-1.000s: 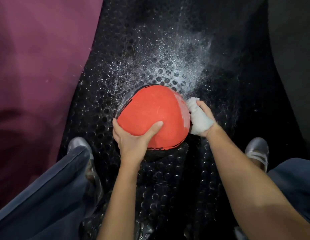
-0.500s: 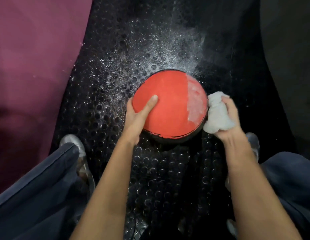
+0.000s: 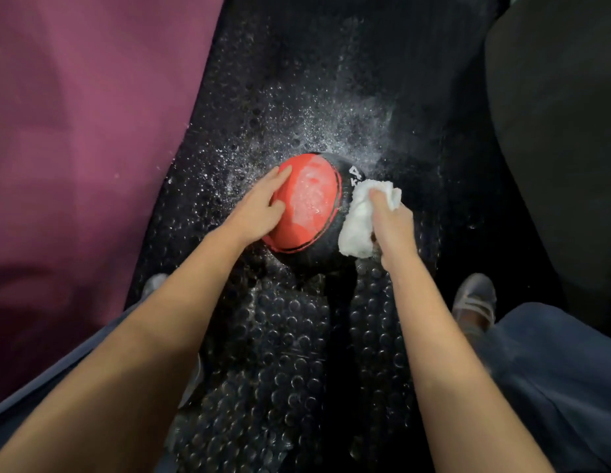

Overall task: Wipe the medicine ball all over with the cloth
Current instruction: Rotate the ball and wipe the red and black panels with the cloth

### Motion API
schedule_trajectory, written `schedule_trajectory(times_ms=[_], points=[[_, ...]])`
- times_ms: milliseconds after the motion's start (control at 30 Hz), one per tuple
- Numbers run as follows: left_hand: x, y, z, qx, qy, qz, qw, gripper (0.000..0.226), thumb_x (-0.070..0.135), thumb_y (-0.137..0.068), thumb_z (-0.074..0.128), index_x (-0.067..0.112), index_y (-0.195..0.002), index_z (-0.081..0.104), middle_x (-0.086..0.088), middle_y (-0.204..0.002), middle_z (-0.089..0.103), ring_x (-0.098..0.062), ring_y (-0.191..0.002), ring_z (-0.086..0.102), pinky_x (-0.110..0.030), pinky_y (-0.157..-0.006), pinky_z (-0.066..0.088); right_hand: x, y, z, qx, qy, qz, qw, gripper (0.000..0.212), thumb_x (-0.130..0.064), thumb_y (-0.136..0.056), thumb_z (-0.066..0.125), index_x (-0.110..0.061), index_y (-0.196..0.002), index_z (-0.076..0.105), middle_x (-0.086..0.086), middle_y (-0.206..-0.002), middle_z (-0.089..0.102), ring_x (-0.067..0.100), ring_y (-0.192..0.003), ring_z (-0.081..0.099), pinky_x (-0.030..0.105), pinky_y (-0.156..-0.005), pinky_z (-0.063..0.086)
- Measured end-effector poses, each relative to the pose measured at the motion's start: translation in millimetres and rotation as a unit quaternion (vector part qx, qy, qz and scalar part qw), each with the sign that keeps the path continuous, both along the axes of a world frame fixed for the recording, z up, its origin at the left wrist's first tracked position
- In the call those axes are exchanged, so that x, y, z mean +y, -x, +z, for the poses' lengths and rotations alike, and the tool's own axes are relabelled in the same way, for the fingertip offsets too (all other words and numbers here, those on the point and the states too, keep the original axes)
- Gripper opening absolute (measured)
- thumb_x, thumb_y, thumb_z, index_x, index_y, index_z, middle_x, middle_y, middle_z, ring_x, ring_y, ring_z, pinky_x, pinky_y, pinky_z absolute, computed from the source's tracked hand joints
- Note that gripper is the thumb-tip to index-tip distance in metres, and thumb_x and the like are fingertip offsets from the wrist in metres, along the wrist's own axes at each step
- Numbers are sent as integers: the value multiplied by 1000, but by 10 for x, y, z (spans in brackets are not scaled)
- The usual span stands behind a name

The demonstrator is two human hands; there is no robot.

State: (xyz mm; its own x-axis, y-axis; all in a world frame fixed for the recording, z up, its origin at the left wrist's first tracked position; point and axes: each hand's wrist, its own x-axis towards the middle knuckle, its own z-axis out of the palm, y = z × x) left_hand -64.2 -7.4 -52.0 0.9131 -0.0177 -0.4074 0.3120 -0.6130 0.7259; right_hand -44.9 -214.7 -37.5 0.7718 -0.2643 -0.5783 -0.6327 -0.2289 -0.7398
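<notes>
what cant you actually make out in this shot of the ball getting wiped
Head view, the only view:
- Underside and far side of the medicine ball: hidden by the ball's own bulk, resting on the mat.
- White marking on its black panel: partly covered by the cloth, unreadable.
- Ball surface under the cloth: hidden by it and the right hand.
- Red surface under the left hand: covered.
- Left shoe: mostly behind the forearm.

We have rolled the medicine ball [image 3: 307,203] leftward: its black band with white lettering now faces up on the right. Our left hand [image 3: 263,208] has slid onto its left flank, and the cloth [image 3: 360,218] now presses the black band.
</notes>
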Motion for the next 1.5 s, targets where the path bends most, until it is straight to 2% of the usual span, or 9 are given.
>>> schedule_trajectory(times_ms=[133, 267, 433, 667, 800, 933, 1033, 1167, 1500], points=[[1, 90, 151, 58, -52, -92, 993, 109, 26, -75, 81, 30, -155, 7, 5, -163, 0, -20, -148, 10, -42, -121, 13, 13, 35, 62, 0, 32, 1, 999, 35, -29, -93, 45, -7, -118, 57, 7, -106, 59, 25, -98, 58, 37, -88, 48], [-87, 163, 199, -10, -185, -139, 973, 129, 46, -59, 89, 34, -155, 4, 2, -153, 16, -25, -138, 26, -48, -111, 33, -105, 144, 62, -22, 42, -3, 999, 29, -27, -92, 49, -7, -111, 59, 6, -102, 61, 20, -91, 58, 30, -76, 45], [-172, 119, 94, -1, -168, -196, 966, 149, 47, -48, 92, 29, -154, -11, 6, -161, -17, -25, -148, -7, -51, -120, 11, -224, 228, 54, -55, 61, 41, 996, 26, -30, -91, 55, -6, -103, 58, -2, -85, 58, 10, -75, 54, 21, -61, 41], [-231, 304, -3, 4, -119, -142, 983, 153, 47, -44, 92, 31, -153, -14, 17, -159, -18, -15, -148, -14, -61, -116, 18, -214, -37, 346, -167, 189, 171, 952, 23, -28, -83, 65, -8, -86, 56, -2, -77, 55, 17, -76, 54, 23, -62, 35], [-289, 311, -11, -2, -104, -142, 984, 153, 47, -43, 93, 33, -153, -13, 17, -159, -17, -16, -148, -15, -67, -113, 19, 93, -350, 481, -220, 326, 370, 841, 21, -32, -87, 57, -14, -85, 46, 0, -83, 53, 23, -78, 50, 27, -65, 29], [-411, 300, 16, -7, -101, -146, 984, 152, 44, -45, 94, 33, -153, -13, 16, -160, -16, -20, -148, -17, -65, -114, 16, 215, -508, 445, -202, 386, 489, 756, 28, -38, -89, 59, -13, -97, 50, 7, -104, 61, 30, -98, 57, 30, -71, 32], [-460, 253, 40, 0, -107, -151, 983, 151, 44, -46, 94, 33, -153, -13, 16, -160, -17, -22, -148, -17, -66, -113, 17, 126, -549, 461, -146, 377, 523, 751, 27, -33, -86, 64, -17, -94, 44, 2, -98, 54, 25, -94, 53, 30, -72, 32], [-498, 211, 58, 12, -117, -156, 981, 151, 44, -47, 93, 33, -152, -15, 17, -159, -19, -21, -148, -17, -67, -111, 18, 91, -507, 429, -170, 379, 504, 757, 11, -10, -85, 51, -18, -88, 43, 5, -92, 54, 32, -96, 55, 30, -70, 32], [-547, 245, 84, 22, -106, -155, 982, 150, 36, -51, 94, 28, -152, -16, 14, -159, -21, -27, -146, -22, -64, -116, 10, 194, -438, 436, -187, 406, 518, 729, 10, -13, -85, 53, -19, -87, 46, 9, -102, 62, 34, -98, 58, 31, -72, 35]])
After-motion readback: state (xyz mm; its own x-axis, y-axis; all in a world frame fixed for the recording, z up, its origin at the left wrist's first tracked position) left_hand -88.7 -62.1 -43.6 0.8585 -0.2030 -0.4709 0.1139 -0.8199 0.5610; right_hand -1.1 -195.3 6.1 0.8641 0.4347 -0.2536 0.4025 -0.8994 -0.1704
